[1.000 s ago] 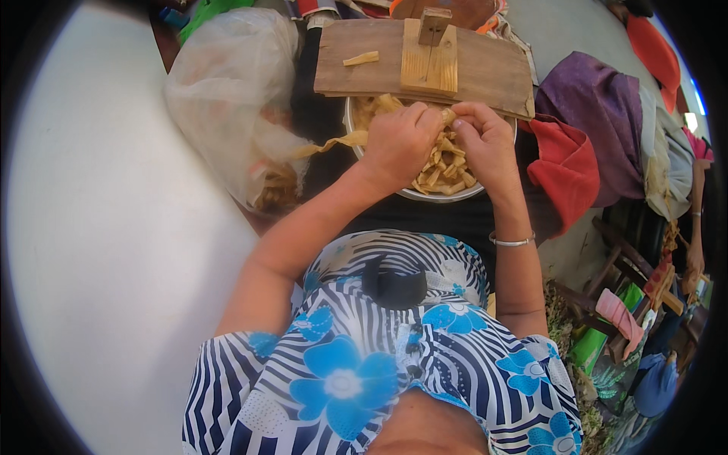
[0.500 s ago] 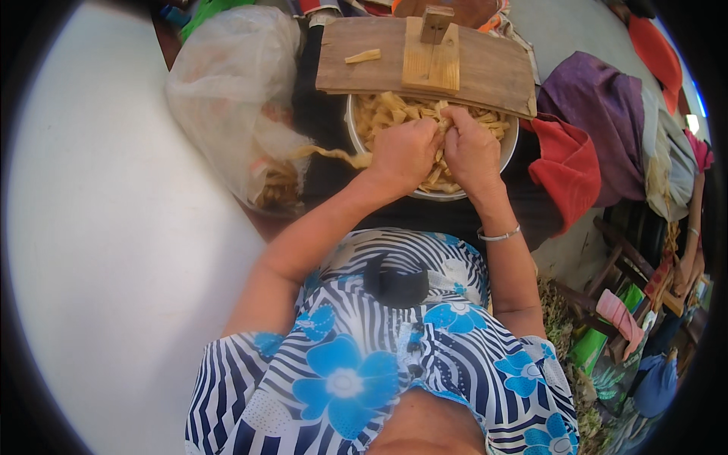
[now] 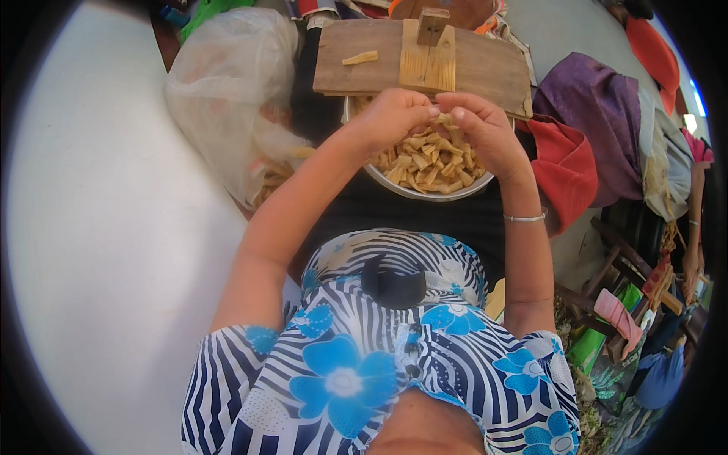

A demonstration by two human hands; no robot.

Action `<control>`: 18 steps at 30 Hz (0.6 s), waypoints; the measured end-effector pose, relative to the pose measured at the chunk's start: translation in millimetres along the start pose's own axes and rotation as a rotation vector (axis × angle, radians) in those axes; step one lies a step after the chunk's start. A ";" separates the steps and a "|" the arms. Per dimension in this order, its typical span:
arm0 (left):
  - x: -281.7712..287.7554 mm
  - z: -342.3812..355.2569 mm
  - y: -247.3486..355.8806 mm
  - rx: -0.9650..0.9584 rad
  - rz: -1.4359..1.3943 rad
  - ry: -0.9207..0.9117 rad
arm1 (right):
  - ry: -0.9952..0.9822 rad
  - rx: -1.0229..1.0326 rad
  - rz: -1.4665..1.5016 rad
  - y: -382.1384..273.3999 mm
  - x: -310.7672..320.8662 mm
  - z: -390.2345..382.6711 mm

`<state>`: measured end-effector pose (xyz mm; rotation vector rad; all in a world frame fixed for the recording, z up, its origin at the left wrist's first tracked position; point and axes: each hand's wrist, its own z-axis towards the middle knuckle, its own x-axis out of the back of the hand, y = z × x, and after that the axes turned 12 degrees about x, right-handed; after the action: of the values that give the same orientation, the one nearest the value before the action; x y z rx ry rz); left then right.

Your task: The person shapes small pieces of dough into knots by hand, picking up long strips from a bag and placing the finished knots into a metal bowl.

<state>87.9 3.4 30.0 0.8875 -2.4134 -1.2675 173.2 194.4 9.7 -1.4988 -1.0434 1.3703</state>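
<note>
My left hand [image 3: 392,120], closed in a pinch, and my right hand [image 3: 485,130], fingers curled, meet above a metal bowl [image 3: 428,196] heaped with dried yellow pieces [image 3: 428,163]. A crumpled yellow strip [image 3: 447,123] sits in their fingertips, partly hidden. Across the bowl's back edge lies a wooden board [image 3: 493,68] with a lighter plank [image 3: 415,61] and an upright block [image 3: 432,29] on it. A short yellow piece [image 3: 360,58] lies on the board's left part.
A translucent bag [image 3: 227,98] of yellow material is left of the bowl, beside a white surface [image 3: 98,227]. Red cloth [image 3: 565,167] and purple cloth [image 3: 588,114] lie right. Another person's arm [image 3: 694,227] shows at far right, near wooden chairs [image 3: 614,265].
Both hands have risen toward the board since half a second ago, showing more of the bowl's contents. The long strip that trailed left of my left hand no longer shows there.
</note>
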 end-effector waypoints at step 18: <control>54.1 52.4 13.1 -0.239 0.074 0.161 | 0.177 0.192 -0.356 -2.6 1.7 54.8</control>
<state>14.8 8.7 8.2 0.7912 -2.0990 -1.3656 118.5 199.3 8.4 -1.2010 -0.9811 1.0362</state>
